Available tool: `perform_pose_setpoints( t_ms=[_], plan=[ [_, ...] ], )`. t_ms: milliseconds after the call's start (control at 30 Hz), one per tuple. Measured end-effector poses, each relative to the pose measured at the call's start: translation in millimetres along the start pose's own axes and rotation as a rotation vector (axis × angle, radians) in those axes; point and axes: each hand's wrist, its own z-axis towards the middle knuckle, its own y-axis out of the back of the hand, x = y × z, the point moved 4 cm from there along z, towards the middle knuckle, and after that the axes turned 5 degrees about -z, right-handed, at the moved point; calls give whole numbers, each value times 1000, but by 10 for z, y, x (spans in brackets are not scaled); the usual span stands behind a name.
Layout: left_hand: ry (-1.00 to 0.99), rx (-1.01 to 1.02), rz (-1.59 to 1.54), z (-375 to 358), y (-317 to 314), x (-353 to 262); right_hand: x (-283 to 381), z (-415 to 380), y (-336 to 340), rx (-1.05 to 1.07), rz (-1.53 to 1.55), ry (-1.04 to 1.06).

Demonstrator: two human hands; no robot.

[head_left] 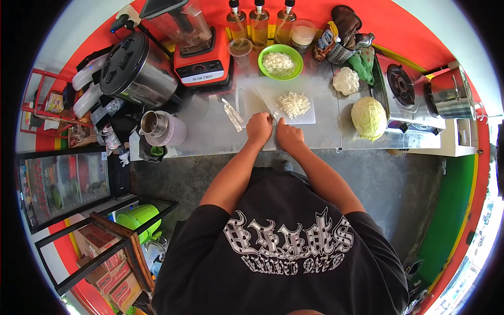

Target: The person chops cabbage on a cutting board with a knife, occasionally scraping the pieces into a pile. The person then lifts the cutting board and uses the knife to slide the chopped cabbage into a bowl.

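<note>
My right hand is closed around the handle end of a knife, its blade angled up and left over a white cutting board. Close beside it, my left hand has its fingers curled at the board's front edge; whatever they press on is hidden. Small pale bits lie by the blade. Right of the knife sits a heap of finely cut white vegetable. Pale strips rest on the steel counter left of my left hand. Behind the board, a green bowl holds more white shreds.
On the right stand a cabbage, a cauliflower and a gas stove. A red blender, bottles and a clear cup line the back. A large steel pot and a jug are left.
</note>
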Motion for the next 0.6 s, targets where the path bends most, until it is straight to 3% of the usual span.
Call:
perform_pose_setpoints(
  t_ms=[600],
  plan=[
    [-23,-21,-13,-6,-15,1,22,-57,92,48,42,11]
  ],
)
